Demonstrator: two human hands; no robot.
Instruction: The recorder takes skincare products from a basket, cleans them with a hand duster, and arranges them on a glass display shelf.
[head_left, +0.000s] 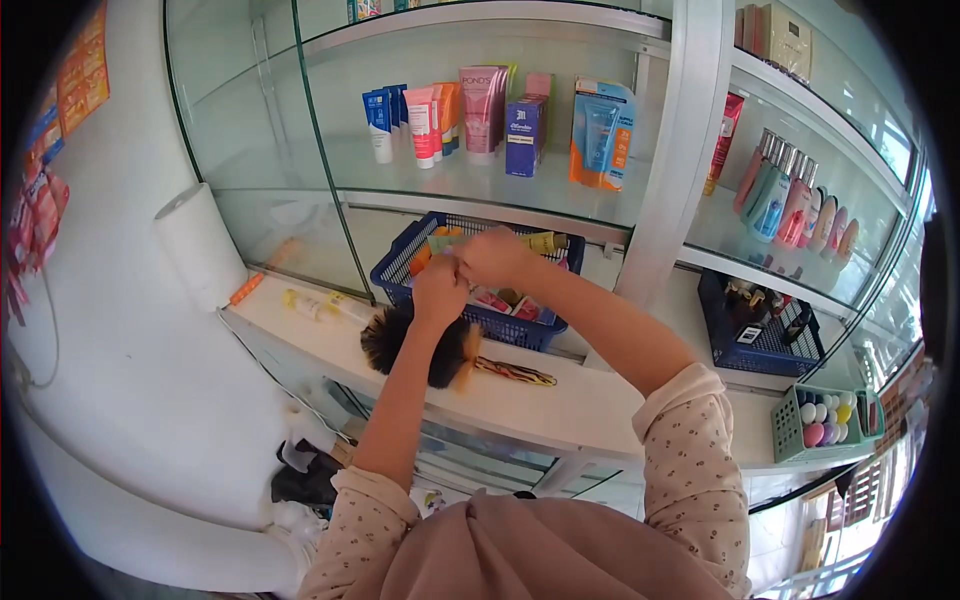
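Note:
Both hands meet over a blue plastic basket on the counter, inside the lower opening of a glass display case. My left hand and my right hand touch each other, fingers curled in. A pale green item shows behind them; whether a hand grips it is hidden. The basket holds a gold-coloured tube, orange items and pink-and-white packets. Beneath my left forearm lies a black feather duster with a patterned handle.
Tubes and boxes, among them a purple box, stand on the glass shelf above. Two small yellow-capped bottles lie left of the duster. A paper roll leans at the left wall. Rightward are a dark basket and a green basket of bottles.

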